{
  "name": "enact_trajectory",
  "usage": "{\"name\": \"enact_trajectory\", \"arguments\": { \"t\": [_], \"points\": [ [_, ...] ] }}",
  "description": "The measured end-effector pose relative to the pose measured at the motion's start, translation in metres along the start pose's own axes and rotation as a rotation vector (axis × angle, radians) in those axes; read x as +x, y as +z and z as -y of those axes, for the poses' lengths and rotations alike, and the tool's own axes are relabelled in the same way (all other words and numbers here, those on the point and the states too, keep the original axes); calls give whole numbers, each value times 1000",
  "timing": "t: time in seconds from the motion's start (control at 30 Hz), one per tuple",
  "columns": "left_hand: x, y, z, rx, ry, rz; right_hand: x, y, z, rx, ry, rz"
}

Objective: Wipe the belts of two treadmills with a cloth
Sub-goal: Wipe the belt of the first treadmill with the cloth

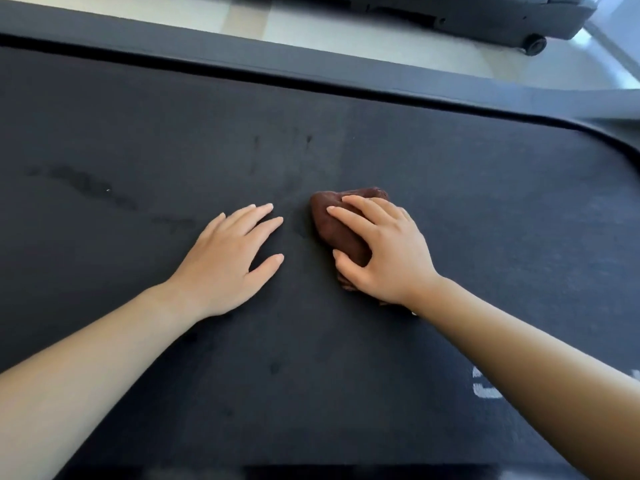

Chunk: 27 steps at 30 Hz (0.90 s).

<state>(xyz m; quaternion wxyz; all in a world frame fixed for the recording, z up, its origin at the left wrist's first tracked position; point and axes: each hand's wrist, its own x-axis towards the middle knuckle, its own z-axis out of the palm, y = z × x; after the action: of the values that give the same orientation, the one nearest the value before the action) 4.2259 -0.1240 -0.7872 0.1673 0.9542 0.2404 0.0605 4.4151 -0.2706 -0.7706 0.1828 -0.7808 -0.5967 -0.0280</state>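
While the dark treadmill belt [450,174] fills nearly the whole view, its near edge and both ends run out of frame. Along its far side lies a grey side rail [311,60], curving round at the right. Beyond the rail is a pale floor [346,32], and on it stands the base of a second treadmill [485,19], cut off at the top edge and blurred.

Both bare forearms reach in from the bottom corners. The left hand [225,261] lies flat on the belt, palm down, fingers straight and slightly spread, holding nothing. Just beside it, the right hand [384,251] grips a bunched brown cloth [332,223] and presses it against the belt near the middle; the palm hides much of the cloth.

Darker streaks [90,183] mark the belt left of the hands. White lettering [485,386] shows near the right forearm, partly covered and unreadable. A small black wheel [536,45] sits under the far treadmill.
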Motion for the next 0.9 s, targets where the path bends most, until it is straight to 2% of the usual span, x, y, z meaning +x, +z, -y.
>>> {"name": "enact_trajectory", "arguments": {
  "t": [0.2, 0.33, 0.4, 0.5, 0.57, 0.77, 0.83, 0.9],
  "points": [
    [-60, -9, 11, 72, 12, 50, -48, 0, 38, 10, -111, -11],
    [-77, -10, 17, 79, 15, 51, -30, 0, 33, 35, -196, 38],
    [-81, -10, 17, 64, 8, 41, 0, 2, 26, 31, -116, 36],
    [-88, -10, 17, 46, 7, 31, 36, 13, 30, 3, 144, -8],
    [-94, -10, 20, 45, 3, 24, 37, 22, 44, -40, 181, -23],
    [-101, -11, 21, 31, -36, -21, -28, 20, 62, -7, -193, -35],
    [-101, -11, 18, 38, -45, -35, -27, 18, 56, 5, -237, -11],
    [-100, -12, 16, 35, -57, -51, -7, 17, 48, 14, -185, -14]
  ]
}}
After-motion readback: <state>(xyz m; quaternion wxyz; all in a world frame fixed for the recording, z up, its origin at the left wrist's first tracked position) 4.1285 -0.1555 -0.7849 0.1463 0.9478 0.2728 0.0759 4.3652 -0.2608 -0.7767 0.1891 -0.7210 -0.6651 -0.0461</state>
